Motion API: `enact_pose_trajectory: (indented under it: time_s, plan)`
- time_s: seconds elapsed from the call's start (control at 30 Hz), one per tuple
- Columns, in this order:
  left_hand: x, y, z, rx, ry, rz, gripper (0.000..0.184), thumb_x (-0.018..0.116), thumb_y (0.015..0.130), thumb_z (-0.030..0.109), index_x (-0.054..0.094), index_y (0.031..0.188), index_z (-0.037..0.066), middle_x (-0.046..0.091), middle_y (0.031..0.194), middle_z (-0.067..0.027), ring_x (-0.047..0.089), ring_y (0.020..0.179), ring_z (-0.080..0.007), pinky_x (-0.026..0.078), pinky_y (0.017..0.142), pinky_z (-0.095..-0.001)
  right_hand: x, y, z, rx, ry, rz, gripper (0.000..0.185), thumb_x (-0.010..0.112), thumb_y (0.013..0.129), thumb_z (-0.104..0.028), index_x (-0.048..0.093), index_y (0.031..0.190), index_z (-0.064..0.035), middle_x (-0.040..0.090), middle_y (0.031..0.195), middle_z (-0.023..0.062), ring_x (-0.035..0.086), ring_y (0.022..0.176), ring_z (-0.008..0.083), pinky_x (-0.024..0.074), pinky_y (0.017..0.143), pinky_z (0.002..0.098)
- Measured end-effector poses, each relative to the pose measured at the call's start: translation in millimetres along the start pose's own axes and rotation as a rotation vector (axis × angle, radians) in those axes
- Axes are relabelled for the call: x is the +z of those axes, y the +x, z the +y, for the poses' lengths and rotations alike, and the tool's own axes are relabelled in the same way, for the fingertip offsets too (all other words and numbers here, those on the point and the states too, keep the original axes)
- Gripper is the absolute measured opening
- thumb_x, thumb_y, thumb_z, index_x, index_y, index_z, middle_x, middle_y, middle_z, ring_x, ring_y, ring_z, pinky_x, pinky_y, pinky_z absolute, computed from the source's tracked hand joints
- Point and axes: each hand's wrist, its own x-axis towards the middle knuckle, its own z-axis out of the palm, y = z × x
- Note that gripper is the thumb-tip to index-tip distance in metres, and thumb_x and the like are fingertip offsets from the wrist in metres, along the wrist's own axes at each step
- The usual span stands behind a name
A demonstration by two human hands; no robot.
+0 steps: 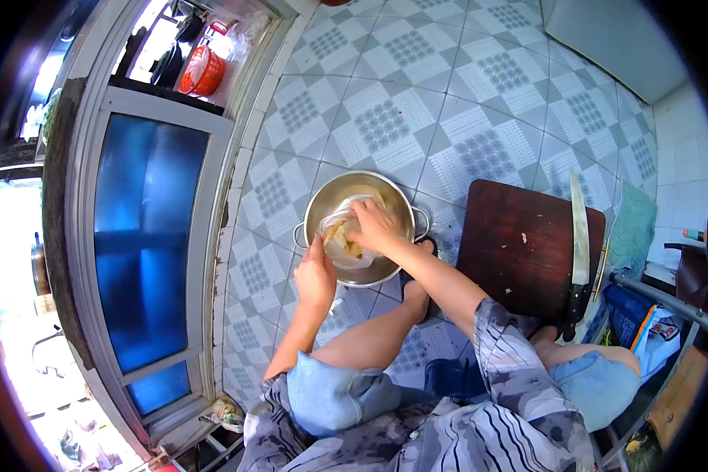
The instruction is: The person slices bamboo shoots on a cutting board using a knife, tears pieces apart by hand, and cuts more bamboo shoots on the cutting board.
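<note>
A clear plastic bag (359, 257) sits inside a wide stainless steel pot (312, 206) on the floor. Pale yellowish pieces (339, 238) show in the bag's mouth; their kind I cannot make out. My left hand (315, 275) is closed, pinching the bag's near-left edge at the pot's rim. Over the pot, my right hand (376, 227) has bent fingers on the bag's upper edge, with the thumb toward the pieces. Its fingertips are partly hidden by the plastic.
On the right, a dark wooden cutting board (511, 236) with small scraps bears a large knife (579, 236). A blue-paned door (151, 236) lies left. A metal rack (665, 299) with bags stands at the right. Patterned tiles (401, 102) cover the floor.
</note>
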Motion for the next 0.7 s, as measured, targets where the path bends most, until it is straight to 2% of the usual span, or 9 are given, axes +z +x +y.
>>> enact_pose_trajectory:
  time_s: [0.1, 0.13, 0.27, 0.37, 0.43, 0.5, 0.57, 0.6, 0.7]
  plan:
    - [2.7, -6.8, -10.9, 0.016, 0.040, -0.079, 0.044, 0.049, 0.075, 0.003, 0.049, 0.120, 0.002, 0.062, 0.090, -0.0236, 0.062, 0.074, -0.0379, 0.050, 0.066, -0.0468, 14.1, 18.8, 17.9, 0.109, -0.174, -0.135, 0.026, 0.059, 0.073, -0.012, 0.060, 0.097, -0.0043, 0.062, 0.096, 0.0167, 0.060, 0.095, 0.0327, 0.0489, 0.079, 0.0427]
    - [7.7, -5.6, -18.2, 0.013, 0.043, -0.136, 0.042, 0.048, 0.076, 0.003, 0.049, 0.118, 0.001, 0.061, 0.093, -0.0238, 0.061, 0.073, -0.0388, 0.049, 0.068, -0.0483, 18.6, 21.3, 25.8, 0.095, -0.226, -0.107, 0.016, 0.059, 0.073, -0.014, 0.064, 0.086, -0.0047, 0.064, 0.081, 0.0169, 0.063, 0.081, 0.0330, 0.0499, 0.072, 0.0437]
    - [41.8, -3.7, -40.4, -0.053, -0.088, -0.251, 0.036, 0.047, 0.075, 0.000, 0.048, 0.111, -0.001, 0.060, 0.096, -0.0252, 0.060, 0.079, -0.0408, 0.048, 0.072, -0.0488, 6.5, 15.1, 39.7, 0.236, -0.193, -0.034, 0.012, 0.058, 0.073, -0.012, 0.064, 0.081, -0.0048, 0.064, 0.078, 0.0169, 0.063, 0.080, 0.0343, 0.0492, 0.071, 0.0449]
    - [84.0, -4.8, -62.8, -0.018, -0.356, -0.202, 0.029, 0.052, 0.081, 0.004, 0.044, 0.108, 0.000, 0.061, 0.086, -0.0237, 0.062, 0.079, -0.0380, 0.048, 0.071, -0.0428, 17.8, 9.2, 57.2, 0.268, -0.119, -0.023, 0.012, 0.057, 0.074, -0.012, 0.065, 0.083, -0.0071, 0.064, 0.080, 0.0164, 0.062, 0.081, 0.0350, 0.0482, 0.072, 0.0457]
    - [112.7, 3.8, -66.9, -0.218, -0.410, -0.322, 0.030, 0.052, 0.081, 0.007, 0.036, 0.105, -0.005, 0.059, 0.083, -0.0227, 0.062, 0.075, -0.0294, 0.047, 0.069, -0.0387, 19.4, 4.7, 59.9, 0.268, -0.095, -0.043, 0.012, 0.057, 0.074, -0.012, 0.064, 0.084, -0.0076, 0.064, 0.083, 0.0159, 0.061, 0.082, 0.0349, 0.0476, 0.072, 0.0458]
    - [141.6, 12.3, -76.7, -0.204, -0.445, -0.319, 0.032, 0.052, 0.080, 0.009, 0.035, 0.101, -0.008, 0.057, 0.080, -0.0203, 0.059, 0.072, -0.0236, 0.048, 0.064, -0.0357, 18.7, -0.2, 63.4, 0.275, -0.073, -0.060, 0.012, 0.056, 0.075, -0.011, 0.063, 0.085, -0.0081, 0.063, 0.086, 0.0154, 0.060, 0.084, 0.0347, 0.0471, 0.073, 0.0459]
    - [164.3, 25.3, -78.7, -0.378, -0.413, -0.410, 0.032, 0.051, 0.078, 0.007, 0.034, 0.101, -0.009, 0.057, 0.077, -0.0189, 0.059, 0.063, -0.0242, 0.047, 0.057, -0.0357, 17.8, -4.9, 64.2, 0.200, -0.096, -0.148, 0.012, 0.055, 0.076, -0.010, 0.061, 0.087, -0.0080, 0.062, 0.090, 0.0149, 0.060, 0.088, 0.0340, 0.0464, 0.074, 0.0456]
    - [107.2, 40.6, -30.0, -0.551, -0.621, -0.620, 0.027, 0.047, 0.071, 0.002, 0.047, 0.092, -0.015, 0.058, 0.076, -0.0246, 0.061, 0.077, -0.0375, 0.047, 0.076, -0.0419, 12.3, -7.4, 60.2, 0.164, -0.083, -0.169, 0.012, 0.055, 0.077, -0.010, 0.059, 0.087, -0.0070, 0.061, 0.092, 0.0147, 0.059, 0.089, 0.0341, 0.0465, 0.074, 0.0453]
    - [134.9, 42.0, -35.8, -0.619, -0.703, -0.592, 0.023, 0.049, 0.072, 0.005, 0.052, 0.086, -0.013, 0.060, 0.073, -0.0268, 0.062, 0.067, -0.0406, 0.048, 0.069, -0.0443, 13.0, -10.6, 60.4, 0.148, -0.072, -0.092, 0.010, 0.054, 0.077, -0.010, 0.058, 0.086, -0.0056, 0.061, 0.090, 0.0149, 0.060, 0.086, 0.0347, 0.0467, 0.073, 0.0457]
